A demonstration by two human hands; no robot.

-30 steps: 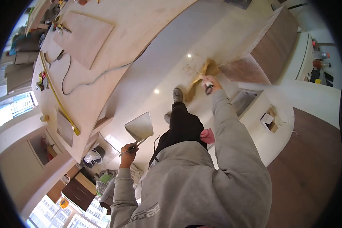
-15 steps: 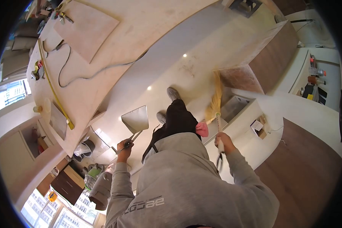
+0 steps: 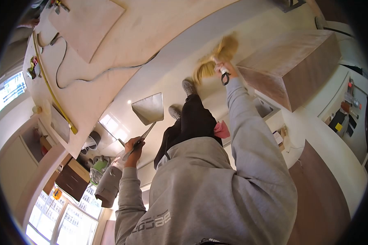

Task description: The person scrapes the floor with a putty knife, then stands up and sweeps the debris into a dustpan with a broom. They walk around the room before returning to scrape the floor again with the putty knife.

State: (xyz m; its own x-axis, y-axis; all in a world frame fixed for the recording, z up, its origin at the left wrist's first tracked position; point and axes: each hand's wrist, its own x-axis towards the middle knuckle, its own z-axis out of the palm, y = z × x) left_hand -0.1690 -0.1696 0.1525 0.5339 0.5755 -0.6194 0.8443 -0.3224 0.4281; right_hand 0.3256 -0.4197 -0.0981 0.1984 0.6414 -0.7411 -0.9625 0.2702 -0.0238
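My left hand [image 3: 133, 148] is closed round the handle of a metal dustpan [image 3: 148, 109], whose pan hangs in front of my left leg. My right hand [image 3: 226, 70], arm stretched forward, grips the handle of a straw broom [image 3: 226, 48]. The broom's yellow bristles are smeared by motion and fan out over the pale floor [image 3: 173, 61], ahead of my shoes. A black loop [image 3: 225, 78] shows at the near end of the handle. A pink cloth [image 3: 221, 130] hangs at my right hip.
A large worktable [image 3: 122, 38] on the left bears a loose board [image 3: 88, 28], a cable [image 3: 106, 79] and a long yellow strip [image 3: 53, 90]. A brown box-like panel piece [image 3: 290, 65] stands right of the broom. What looks like another person's hand [image 3: 30, 23] rests at the upper left.
My right hand has swung forward and up with the broom, from beside my hip to beyond my feet. The dustpan stays in my left hand, nearly in place. My view has shifted slightly.
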